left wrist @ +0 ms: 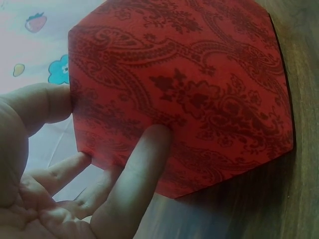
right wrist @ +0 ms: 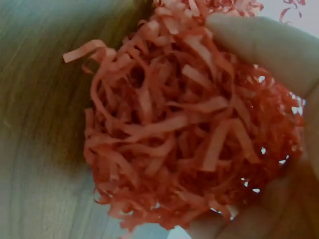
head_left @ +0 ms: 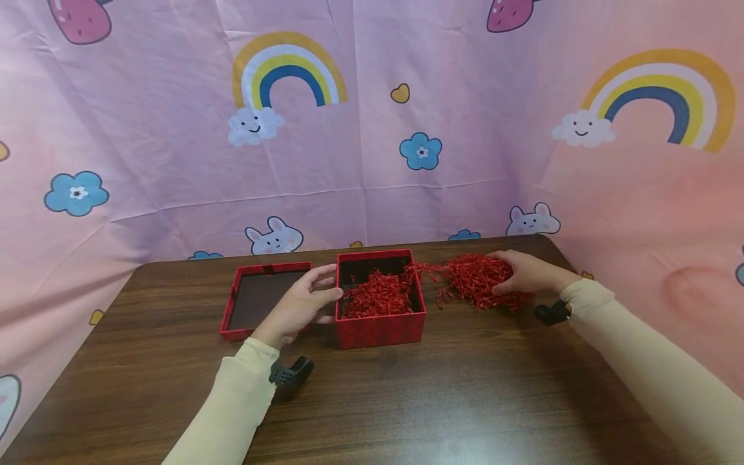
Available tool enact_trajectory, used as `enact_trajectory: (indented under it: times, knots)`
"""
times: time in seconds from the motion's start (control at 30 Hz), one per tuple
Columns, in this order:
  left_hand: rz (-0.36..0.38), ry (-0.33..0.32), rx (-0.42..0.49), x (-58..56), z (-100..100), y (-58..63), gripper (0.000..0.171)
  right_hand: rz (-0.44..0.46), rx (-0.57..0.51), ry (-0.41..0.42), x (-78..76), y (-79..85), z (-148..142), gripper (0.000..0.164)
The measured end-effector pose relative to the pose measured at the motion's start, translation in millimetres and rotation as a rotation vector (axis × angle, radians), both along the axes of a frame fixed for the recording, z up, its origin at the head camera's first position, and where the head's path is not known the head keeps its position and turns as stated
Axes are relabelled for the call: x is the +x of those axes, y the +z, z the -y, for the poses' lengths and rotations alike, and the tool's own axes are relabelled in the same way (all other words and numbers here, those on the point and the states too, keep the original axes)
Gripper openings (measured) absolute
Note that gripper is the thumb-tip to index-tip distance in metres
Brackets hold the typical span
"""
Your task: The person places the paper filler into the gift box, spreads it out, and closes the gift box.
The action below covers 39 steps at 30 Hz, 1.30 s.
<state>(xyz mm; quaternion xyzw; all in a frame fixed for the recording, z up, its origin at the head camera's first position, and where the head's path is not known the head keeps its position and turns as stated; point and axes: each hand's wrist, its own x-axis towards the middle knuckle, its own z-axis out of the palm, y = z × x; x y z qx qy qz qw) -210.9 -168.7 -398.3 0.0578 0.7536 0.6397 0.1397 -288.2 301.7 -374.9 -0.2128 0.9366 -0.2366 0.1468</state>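
Note:
A red patterned gift box (head_left: 380, 330) stands without its lid on the table, part filled with red shredded paper (head_left: 380, 294). My left hand (head_left: 299, 307) touches the box's left side with fairly straight fingers, the thumb by the rim. In the left wrist view the fingertips rest against the patterned wall (left wrist: 199, 99). To the right of the box, my right hand (head_left: 526, 274) grips a loose clump of red shredded paper (head_left: 473, 278). In the right wrist view the clump (right wrist: 164, 129) lies between thumb and fingers. Some strands trail from it over the box's right rim.
The box lid (head_left: 261, 297), dark inside, lies upturned left of the box, partly behind my left hand. Everything sits on a brown wooden table (head_left: 407, 400). A printed pink cloth (head_left: 372, 129) hangs behind and at the sides.

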Motion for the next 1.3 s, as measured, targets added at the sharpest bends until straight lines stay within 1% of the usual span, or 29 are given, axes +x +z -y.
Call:
enact_trajectory:
  times: [0.1,0.37,0.53,0.8,0.9,1.0,1.2,1.3]
  knots:
    - [0.003,0.001,0.003,-0.5,0.0,-0.1,0.071,-0.040,0.023,-0.001,-1.1,-1.7,1.5,0.073]
    - [0.011,-0.003,0.012,-0.9,-0.2,0.5,0.072,-0.087,0.016,-0.036,-4.9,-9.4,2.8,0.053]
    - [0.014,0.001,0.008,-0.1,-1.0,1.4,0.072,-0.103,0.001,-0.049,-4.4,-9.1,2.2,0.048]
    - [0.018,0.009,0.001,-0.1,-1.1,0.2,0.072,-0.123,-0.014,-0.075,-8.3,-10.1,-0.4,0.041]
    - [0.017,0.008,0.000,0.1,-1.2,0.3,0.071,-0.128,-0.025,-0.078,-9.7,-6.7,-1.9,0.040]
    - [0.014,0.001,-0.003,0.0,-1.7,0.2,0.070,-0.142,-0.022,-0.080,-10.0,0.4,-2.4,0.038]
    - [0.012,0.014,-0.016,0.3,-2.0,0.4,0.067,-0.192,-0.014,-0.068,-11.3,22.1,1.2,0.036]
    - [0.016,0.020,-0.018,0.7,-2.1,1.0,0.067,-0.185,-0.033,-0.069,-11.2,34.0,2.6,0.036]
